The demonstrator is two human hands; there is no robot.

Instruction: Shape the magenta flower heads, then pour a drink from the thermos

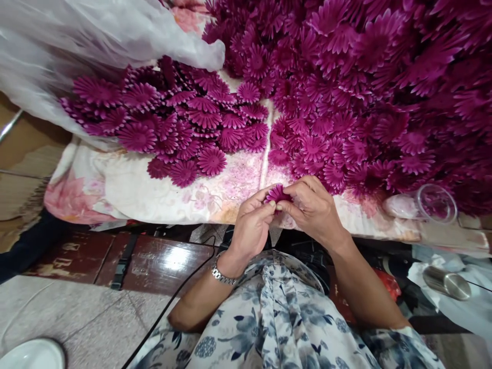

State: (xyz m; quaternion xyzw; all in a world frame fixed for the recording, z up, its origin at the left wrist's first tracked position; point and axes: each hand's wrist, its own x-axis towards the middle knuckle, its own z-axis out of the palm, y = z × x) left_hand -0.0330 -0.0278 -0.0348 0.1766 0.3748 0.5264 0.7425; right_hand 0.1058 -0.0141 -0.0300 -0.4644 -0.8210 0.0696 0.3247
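Observation:
Between both hands, just over the table's front edge, I hold a small magenta artificial flower. My left hand pinches its left side between thumb and fingers; a metal watch is on that wrist. On the other side, my right hand grips the petals with thumb and forefinger. Part of the flower is hidden by my fingers. Beyond the hands, to the right, rises a large heap of loose magenta flower heads. A smaller pile of stacked flower heads lies to the left.
A floral cloth covers the table. White plastic sheeting lies at the back left. Near the right front edge, a clear plastic cup rests on its side. Below right is a metal cylinder; a dark cable hangs at the left.

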